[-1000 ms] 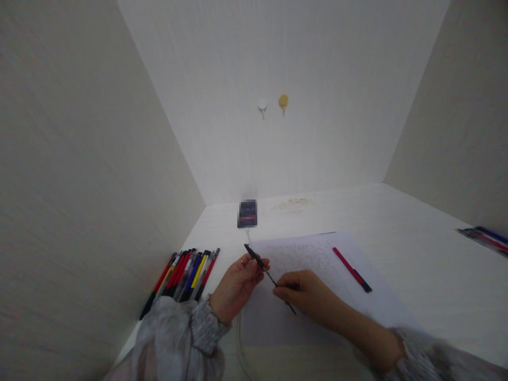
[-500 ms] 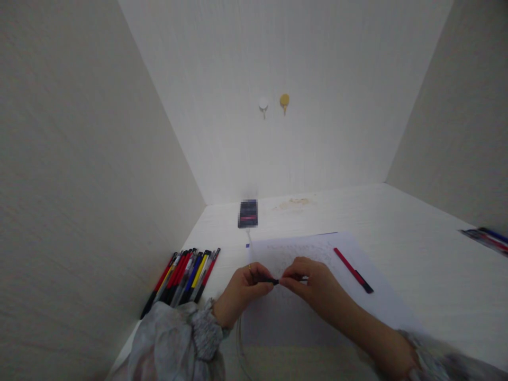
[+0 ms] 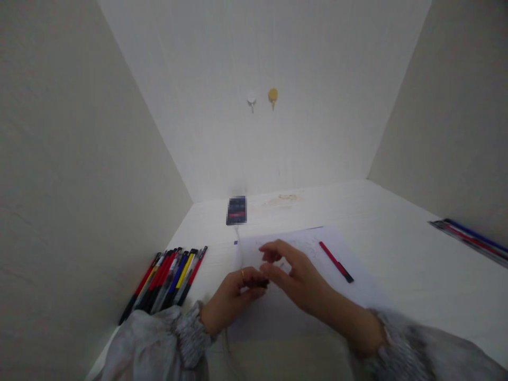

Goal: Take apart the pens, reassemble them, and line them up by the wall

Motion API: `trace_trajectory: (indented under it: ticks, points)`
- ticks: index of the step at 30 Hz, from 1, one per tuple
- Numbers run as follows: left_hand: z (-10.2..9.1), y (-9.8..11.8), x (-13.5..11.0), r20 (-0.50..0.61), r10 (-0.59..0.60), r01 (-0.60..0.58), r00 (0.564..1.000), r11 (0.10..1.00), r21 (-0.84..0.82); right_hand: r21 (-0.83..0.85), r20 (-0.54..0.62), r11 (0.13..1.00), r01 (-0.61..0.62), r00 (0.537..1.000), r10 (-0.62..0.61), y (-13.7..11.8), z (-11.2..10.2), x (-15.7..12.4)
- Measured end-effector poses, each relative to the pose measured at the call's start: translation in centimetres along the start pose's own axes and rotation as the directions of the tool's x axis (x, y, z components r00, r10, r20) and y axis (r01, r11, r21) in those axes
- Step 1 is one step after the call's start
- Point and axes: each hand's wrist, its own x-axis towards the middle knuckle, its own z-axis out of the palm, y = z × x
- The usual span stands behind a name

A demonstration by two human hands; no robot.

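My left hand (image 3: 236,296), with a ring on one finger, is closed around a short dark piece (image 3: 262,284) that looks like a black pen part. Most of it is hidden by the fingers. My right hand (image 3: 299,275) hovers just right of it, thumb and forefinger apart and curved, with nothing clearly seen between them. Its thumb tip is close to the left fingertips; whether they touch I cannot tell. Both hands are over a white paper sheet (image 3: 273,323) with faint marks. Right of them, a red pen barrel with a black end (image 3: 335,260) lies on the sheet.
Several red, blue, yellow and black pens (image 3: 170,278) lie side by side at the left wall. A dark blurred box (image 3: 237,210) stands at the back. More pens or slim parts (image 3: 472,238) lie along the right wall. A pale cable (image 3: 227,346) runs beneath my left wrist.
My right hand has released the black pen part and lifted slightly, its fingers opening. My left hand keeps the part. The whole view has shifted a little, so things appear further left.
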Motion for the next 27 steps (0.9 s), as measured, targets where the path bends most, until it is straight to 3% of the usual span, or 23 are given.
trace_trajectory:
  ticks: [2, 4, 6, 9, 12, 14, 27]
  points:
    - [-0.1, -0.4, 0.1, -0.024, -0.038, 0.036, 0.999, 0.993, -0.114, 0.023, -0.126, 1.0, 0.0, 0.992, 0.003, 0.2, -1.6, 0.6]
    - [-0.1, -0.6, 0.2, -0.051, -0.067, 0.054, 0.996, 0.973, -0.223, -0.076, -0.173, 0.996, -0.037, 0.985, 0.023, 0.9, -3.4, 1.2]
    - [-0.1, -0.6, 0.3, -0.088, -0.08, 0.05, 0.993, 0.95, -0.307, -0.284, -0.087, 0.954, -0.094, 0.994, 0.072, 2.1, -5.0, 1.6]
    - [-0.1, -0.1, 0.5, -0.127, -0.107, 0.054, 0.986, 0.931, -0.361, -0.593, 0.023, 0.794, -0.134, 0.983, 0.184, 4.3, -6.0, 1.6]
    - [-0.2, 0.4, 0.4, -0.143, -0.141, 0.081, 0.98, 0.929, -0.36, -0.775, 0.067, 0.615, -0.146, 0.949, 0.308, 6.0, -5.5, 1.1]
    - [-0.2, 0.6, 0.4, -0.152, -0.154, 0.09, 0.976, 0.927, -0.363, -0.826, 0.088, 0.549, -0.124, 0.935, 0.344, 6.6, -4.8, 0.7]
    - [0.0, 0.3, 0.4, -0.142, -0.191, 0.123, 0.971, 0.914, -0.386, -0.894, 0.173, 0.449, 0.001, 0.924, 0.34, 6.7, -3.3, 0.4]
